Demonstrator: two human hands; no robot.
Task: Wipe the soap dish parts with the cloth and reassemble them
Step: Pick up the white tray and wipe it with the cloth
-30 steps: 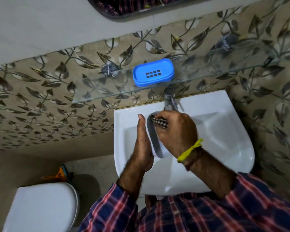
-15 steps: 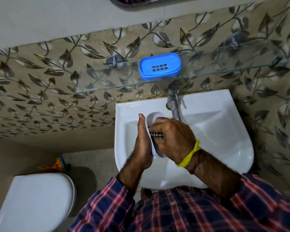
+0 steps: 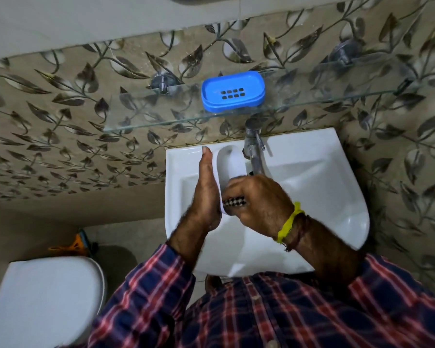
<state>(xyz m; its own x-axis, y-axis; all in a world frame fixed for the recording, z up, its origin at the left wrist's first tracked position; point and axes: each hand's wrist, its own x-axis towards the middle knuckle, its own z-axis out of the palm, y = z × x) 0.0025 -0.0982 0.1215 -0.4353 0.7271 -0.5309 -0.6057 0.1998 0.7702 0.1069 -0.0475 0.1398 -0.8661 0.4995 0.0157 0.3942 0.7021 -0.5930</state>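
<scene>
Soap dish parts sit in two places: a white oval tray [image 3: 227, 163] is held on edge over the sink [image 3: 312, 187], just left of the tap [image 3: 254, 151], and a blue slotted piece [image 3: 232, 91] rests flat on the glass shelf [image 3: 148, 114] above, well apart from the hands. The left hand [image 3: 207, 194] stands upright against the tray's outer side, its fingers [image 3: 206, 159] straight and together, backing the tray rather than wrapping it. The right hand [image 3: 258, 199] is curled — its fingers clamped on a small checked cloth [image 3: 234, 202], of which only a dark-and-white bunched edge shows between thumb and knuckles, pressed to the lower inside of the tray. The tray's upper inner surface is bare and visible above the right hand. A yellow band [image 3: 289, 222] circles the right wrist, with a darker thread just behind it, and both forearms come out of plaid sleeves [image 3: 148, 292] in red and navy. The tap spout reaches down to just behind the right hand's knuckles. Behind the shelf runs a wall of leaf-patterned tile [image 3: 60, 101]. At lower left sits a white toilet lid [image 3: 43, 302], with something orange [image 3: 74, 246] on the floor beyond it — too small to identify.
</scene>
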